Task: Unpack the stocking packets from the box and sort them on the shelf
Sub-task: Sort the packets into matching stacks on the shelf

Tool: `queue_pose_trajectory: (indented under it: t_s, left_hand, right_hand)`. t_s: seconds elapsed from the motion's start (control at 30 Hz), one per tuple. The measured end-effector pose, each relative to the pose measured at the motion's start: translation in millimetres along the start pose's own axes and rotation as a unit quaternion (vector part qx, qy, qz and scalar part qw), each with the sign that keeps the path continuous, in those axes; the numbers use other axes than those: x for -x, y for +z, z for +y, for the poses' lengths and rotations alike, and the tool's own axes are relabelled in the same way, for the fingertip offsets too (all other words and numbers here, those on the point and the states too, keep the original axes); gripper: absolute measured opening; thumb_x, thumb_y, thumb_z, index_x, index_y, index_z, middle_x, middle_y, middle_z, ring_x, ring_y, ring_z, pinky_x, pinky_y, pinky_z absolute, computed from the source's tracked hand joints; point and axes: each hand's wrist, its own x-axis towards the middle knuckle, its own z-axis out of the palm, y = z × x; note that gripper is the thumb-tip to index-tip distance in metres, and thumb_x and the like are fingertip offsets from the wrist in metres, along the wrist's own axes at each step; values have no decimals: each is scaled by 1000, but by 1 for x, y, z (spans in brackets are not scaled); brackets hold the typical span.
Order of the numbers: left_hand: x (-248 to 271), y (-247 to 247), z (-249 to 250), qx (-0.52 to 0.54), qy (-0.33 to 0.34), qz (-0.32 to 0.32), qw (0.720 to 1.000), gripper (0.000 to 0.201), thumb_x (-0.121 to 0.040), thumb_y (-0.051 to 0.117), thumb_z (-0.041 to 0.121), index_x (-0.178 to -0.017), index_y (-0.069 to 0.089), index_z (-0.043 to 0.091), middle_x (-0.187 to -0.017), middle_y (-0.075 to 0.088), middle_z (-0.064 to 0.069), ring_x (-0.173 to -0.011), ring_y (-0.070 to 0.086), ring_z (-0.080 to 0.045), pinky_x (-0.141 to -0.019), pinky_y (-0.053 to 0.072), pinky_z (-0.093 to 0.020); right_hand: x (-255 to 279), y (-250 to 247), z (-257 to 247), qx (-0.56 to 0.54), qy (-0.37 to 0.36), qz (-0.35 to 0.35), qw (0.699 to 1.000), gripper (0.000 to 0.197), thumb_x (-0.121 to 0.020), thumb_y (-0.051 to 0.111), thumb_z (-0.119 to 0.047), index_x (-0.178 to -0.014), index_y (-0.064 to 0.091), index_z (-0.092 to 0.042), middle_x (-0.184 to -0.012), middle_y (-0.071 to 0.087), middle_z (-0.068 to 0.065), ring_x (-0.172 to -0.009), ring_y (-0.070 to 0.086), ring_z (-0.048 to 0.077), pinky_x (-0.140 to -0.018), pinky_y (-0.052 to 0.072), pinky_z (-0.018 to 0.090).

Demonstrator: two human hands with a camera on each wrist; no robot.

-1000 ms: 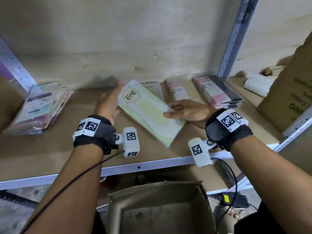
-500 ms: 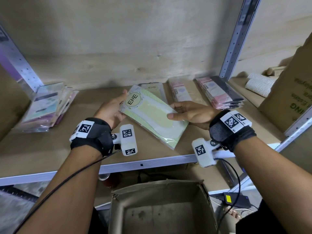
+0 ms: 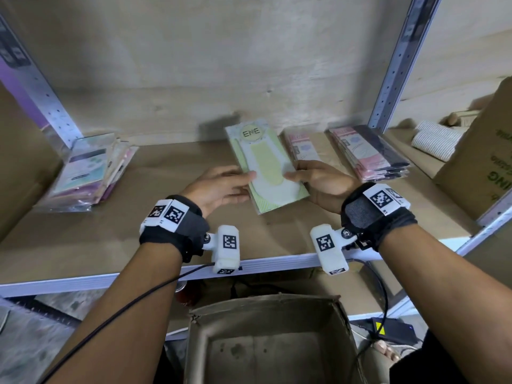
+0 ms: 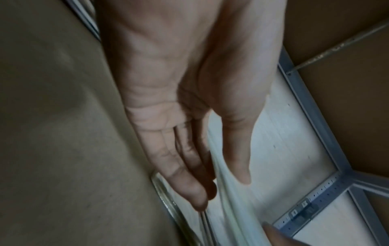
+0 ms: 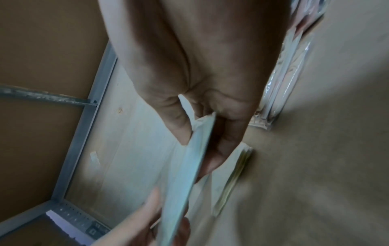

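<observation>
A pale green stocking packet marked ENE lies lengthwise, pointing to the back wall, just above the brown shelf board. My left hand pinches its near left edge, thumb on top and fingers beneath. My right hand pinches its near right edge the same way. In the right wrist view a thin stack of similar packets shows on the shelf under the held packet. The open cardboard box stands below the shelf, its visible floor bare.
A mixed packet stack lies at the shelf's left. Pink packets and a pink-and-black stack lie right of the held packet. Beyond the metal upright stand a large carton and striped rolls.
The packet has turned from slanted to pointing straight back and moved right, next to the pink packets. My left hand shifted from its far corner to its near left edge.
</observation>
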Motion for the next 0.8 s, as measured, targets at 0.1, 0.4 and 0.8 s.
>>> queue_pose_trajectory:
  t_s: [0.1,0.4,0.8]
  left_hand:
    - [-2,5,-2,-55,-6,-17,998,20,-85,75,13,-104,71,12,-100,78,-2,-87,74,-13,-74,59,-22]
    - [-14,-1,-2,-7,1,107,994,28,-80,77,0,-107,68,1,-94,75,-9,-67,72,-6,-63,57,-16]
    - [-50,0,6,-33,22,215,976,24,-77,81,1,-99,73,2,-90,75,-12,-62,71,-8,-62,57,-16]
  right_hand:
    - [-4,4,2,17,0,17,1000,23,-96,54,-1,-117,62,1,-111,71,12,-93,71,19,-81,59,27]
    - [-16,8,-3,174,23,98,980,35,-88,71,-22,-110,64,4,-102,67,14,-81,64,24,-56,53,28]
    - [-45,10,-16,231,-15,244,942,29,-75,80,-2,-88,57,-12,-104,64,12,-78,68,22,-53,56,24]
